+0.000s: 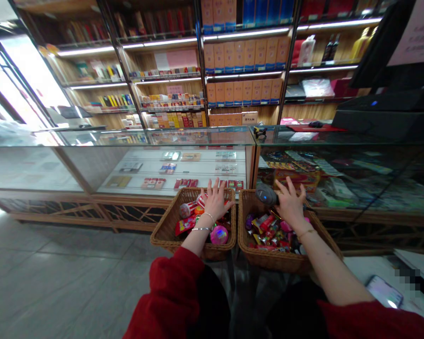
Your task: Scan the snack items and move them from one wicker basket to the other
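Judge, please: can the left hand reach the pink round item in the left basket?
Probably yes: the left hand is over the left basket, and nothing seems to cover the pink item.

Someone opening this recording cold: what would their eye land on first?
Probably the two wicker baskets of bright packets side by side before the glass counter: the left basket under the spread left hand, the right basket under the right hand, with a dark, rounded object beside its fingers. Beyond the counter, rows of orange boxes stand on lit shelves.
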The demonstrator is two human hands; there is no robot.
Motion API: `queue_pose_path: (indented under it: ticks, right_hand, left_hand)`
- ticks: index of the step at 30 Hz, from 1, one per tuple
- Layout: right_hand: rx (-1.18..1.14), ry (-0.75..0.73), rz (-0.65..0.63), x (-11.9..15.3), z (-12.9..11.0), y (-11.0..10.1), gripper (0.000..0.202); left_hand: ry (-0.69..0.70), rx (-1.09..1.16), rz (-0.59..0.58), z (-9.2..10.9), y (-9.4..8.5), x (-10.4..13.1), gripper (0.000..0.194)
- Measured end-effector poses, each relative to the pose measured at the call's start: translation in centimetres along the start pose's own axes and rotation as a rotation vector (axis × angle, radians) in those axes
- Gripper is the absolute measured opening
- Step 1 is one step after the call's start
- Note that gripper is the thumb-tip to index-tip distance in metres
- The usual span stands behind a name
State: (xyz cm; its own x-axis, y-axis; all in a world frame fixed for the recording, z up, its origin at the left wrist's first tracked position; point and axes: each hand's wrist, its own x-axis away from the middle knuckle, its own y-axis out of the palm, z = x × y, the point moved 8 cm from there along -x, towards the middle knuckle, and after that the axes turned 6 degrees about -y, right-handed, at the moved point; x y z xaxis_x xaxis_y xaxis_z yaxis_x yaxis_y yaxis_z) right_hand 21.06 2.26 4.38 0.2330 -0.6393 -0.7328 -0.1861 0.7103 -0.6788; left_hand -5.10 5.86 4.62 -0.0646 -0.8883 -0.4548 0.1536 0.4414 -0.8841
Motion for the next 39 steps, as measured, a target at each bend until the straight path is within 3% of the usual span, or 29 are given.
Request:
queue_pose_path:
  ticks: [17,24,33,39]
  right_hand:
    - [0.093,0.109,-0.055,2.8,5.7,-1.1,0.029]
    - [0.176,0.166,-0.108,4.3,7.7,-1.6,0.034]
    - [0.213,0.226,-0.166,5.9,9.8,-2.0,0.034]
    - [0.210,0.257,-0.221,6.3,10.4,-1.2,0.035]
  left_hand:
    - [0.183,0.059,-0.078,10.4,2.3,-2.2,0.092]
    - [0.264,0.066,-0.113,14.9,3.7,-2.2,0.094]
    - [0.286,0.079,-0.189,18.6,5.0,-2.2,0.094]
    - [0.263,0.131,-0.208,19.8,5.4,-1.7,0.097]
